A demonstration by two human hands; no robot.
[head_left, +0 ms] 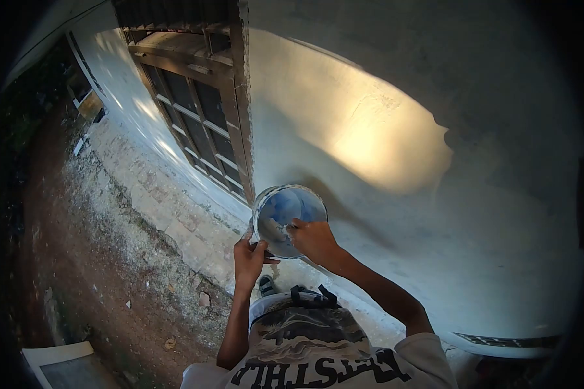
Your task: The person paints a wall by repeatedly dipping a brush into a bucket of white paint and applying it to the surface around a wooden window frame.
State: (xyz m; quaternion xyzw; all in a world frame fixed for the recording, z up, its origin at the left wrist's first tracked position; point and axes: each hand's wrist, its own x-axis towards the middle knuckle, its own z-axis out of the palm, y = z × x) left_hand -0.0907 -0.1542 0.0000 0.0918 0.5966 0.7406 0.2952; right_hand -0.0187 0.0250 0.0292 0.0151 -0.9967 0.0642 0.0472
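Observation:
A round bucket (313, 201) with a pale, smeared rim and a bluish inside is held up in front of my body, close to the wall. My left hand (248, 259) grips its lower left side, thumb near the rim. Over the bucket's right side, my right hand (313, 238) is closed, with the fingers reaching inside. What that hand holds is too small and hidden to make out. Greyish-white material (272, 228) shows in the bucket beside the right fingers.
A plastered wall (383, 142) with a sunlit patch fills the right side. A brown-framed window (204, 117) is set in it at upper left. Below run a rough ledge (156, 201) and bare soil (97, 259). A pale-edged panel (58, 353) lies at lower left.

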